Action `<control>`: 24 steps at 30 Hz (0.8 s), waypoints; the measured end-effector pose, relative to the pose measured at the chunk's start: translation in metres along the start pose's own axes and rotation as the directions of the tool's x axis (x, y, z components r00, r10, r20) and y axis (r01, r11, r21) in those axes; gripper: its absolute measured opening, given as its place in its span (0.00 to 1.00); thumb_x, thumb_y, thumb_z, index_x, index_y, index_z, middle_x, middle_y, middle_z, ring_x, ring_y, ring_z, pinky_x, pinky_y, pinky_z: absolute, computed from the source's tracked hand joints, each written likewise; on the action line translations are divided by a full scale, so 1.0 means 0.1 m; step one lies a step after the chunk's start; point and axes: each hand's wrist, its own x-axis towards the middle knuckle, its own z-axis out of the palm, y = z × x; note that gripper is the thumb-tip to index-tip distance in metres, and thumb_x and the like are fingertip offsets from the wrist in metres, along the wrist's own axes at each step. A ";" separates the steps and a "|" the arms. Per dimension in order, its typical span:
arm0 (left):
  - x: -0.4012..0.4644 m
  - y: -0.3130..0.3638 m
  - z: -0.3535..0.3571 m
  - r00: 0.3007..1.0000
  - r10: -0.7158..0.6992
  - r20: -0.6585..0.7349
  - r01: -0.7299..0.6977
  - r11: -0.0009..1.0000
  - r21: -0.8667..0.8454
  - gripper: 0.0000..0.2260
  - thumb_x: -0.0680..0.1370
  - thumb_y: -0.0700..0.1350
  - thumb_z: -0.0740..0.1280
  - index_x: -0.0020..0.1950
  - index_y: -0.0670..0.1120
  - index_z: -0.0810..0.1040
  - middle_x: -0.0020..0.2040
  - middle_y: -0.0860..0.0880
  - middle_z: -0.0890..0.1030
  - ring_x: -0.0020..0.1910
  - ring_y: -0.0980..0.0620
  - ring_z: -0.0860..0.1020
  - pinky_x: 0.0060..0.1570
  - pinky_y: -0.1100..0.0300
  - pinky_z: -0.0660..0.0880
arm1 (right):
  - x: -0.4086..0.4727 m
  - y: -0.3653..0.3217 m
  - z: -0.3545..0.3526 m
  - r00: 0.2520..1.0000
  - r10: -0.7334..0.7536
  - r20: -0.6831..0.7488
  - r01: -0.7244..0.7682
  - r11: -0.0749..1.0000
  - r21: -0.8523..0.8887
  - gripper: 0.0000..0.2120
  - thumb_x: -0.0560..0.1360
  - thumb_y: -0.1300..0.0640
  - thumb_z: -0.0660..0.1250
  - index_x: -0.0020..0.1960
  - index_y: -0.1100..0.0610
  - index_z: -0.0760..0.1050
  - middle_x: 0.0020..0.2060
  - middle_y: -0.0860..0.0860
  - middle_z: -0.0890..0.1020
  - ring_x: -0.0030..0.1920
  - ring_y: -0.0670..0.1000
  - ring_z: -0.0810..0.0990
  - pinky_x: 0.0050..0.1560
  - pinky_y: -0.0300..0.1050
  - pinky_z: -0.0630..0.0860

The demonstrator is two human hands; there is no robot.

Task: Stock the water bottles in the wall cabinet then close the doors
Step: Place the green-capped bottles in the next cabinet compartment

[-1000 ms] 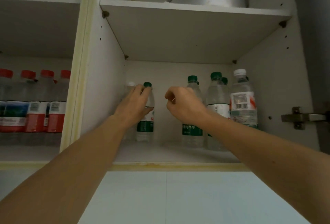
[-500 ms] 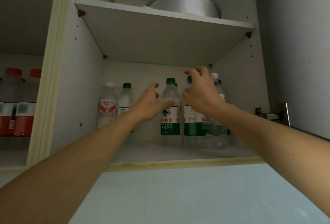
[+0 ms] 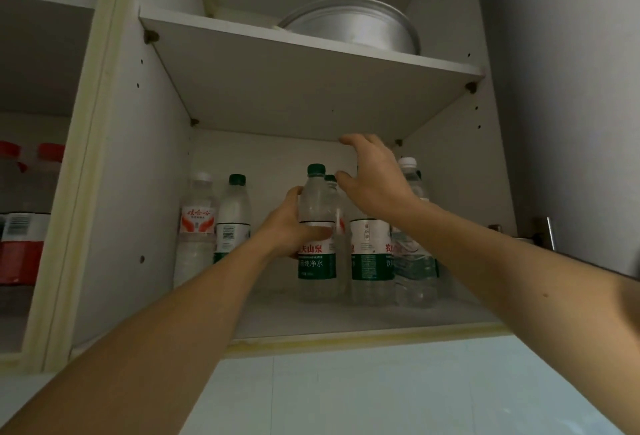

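Dim, flat, greyish light; soft focus throughout, wide-angle bending toward the edges.

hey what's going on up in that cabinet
A person is stocking water bottles on the lower shelf of an open wall cabinet. The left hand grips a green-capped bottle standing near the middle of the shelf. The right hand is spread open above the bottles on the right, holding nothing. A white-capped bottle and another green-capped one stand at the left. A metal pan sits on the shelf above. The doors are not closed yet.
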 end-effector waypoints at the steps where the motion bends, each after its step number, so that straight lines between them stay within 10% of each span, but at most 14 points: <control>1: -0.01 -0.01 -0.04 1.000 -0.009 -0.012 0.010 1.000 0.022 0.39 0.74 0.44 0.77 0.77 0.57 0.57 0.57 0.51 0.79 0.55 0.49 0.80 0.42 0.50 0.82 | 0.05 -0.05 0.04 1.000 0.001 0.015 -0.001 1.000 0.031 0.28 0.79 0.57 0.68 0.77 0.56 0.65 0.72 0.54 0.70 0.72 0.53 0.68 0.65 0.40 0.63; 11: -0.09 -0.21 -0.45 0.989 -0.010 -0.151 0.054 0.953 0.298 0.34 0.74 0.48 0.76 0.74 0.50 0.62 0.60 0.46 0.77 0.56 0.46 0.77 0.54 0.50 0.77 | 0.38 -0.25 0.63 0.908 0.315 0.278 -0.405 0.831 0.382 0.37 0.81 0.46 0.64 0.82 0.58 0.50 0.79 0.58 0.60 0.77 0.59 0.63 0.70 0.50 0.64; 18: -0.10 -0.23 -0.51 0.975 -0.045 -0.219 0.122 0.928 0.353 0.28 0.74 0.46 0.76 0.70 0.46 0.67 0.59 0.41 0.77 0.55 0.42 0.78 0.59 0.44 0.77 | 0.37 -0.22 1.12 0.855 0.482 0.190 -0.507 0.855 0.109 0.41 0.81 0.37 0.56 0.82 0.55 0.40 0.81 0.60 0.43 0.80 0.67 0.42 0.78 0.63 0.44; 24: -0.14 -0.24 -0.52 0.971 -0.044 -0.235 0.130 0.922 0.364 0.33 0.75 0.48 0.76 0.74 0.49 0.63 0.61 0.42 0.76 0.57 0.42 0.77 0.60 0.43 0.76 | 0.30 -0.19 1.29 0.779 0.622 0.079 -0.627 0.774 0.093 0.38 0.81 0.46 0.62 0.81 0.56 0.43 0.79 0.63 0.50 0.75 0.69 0.58 0.70 0.68 0.62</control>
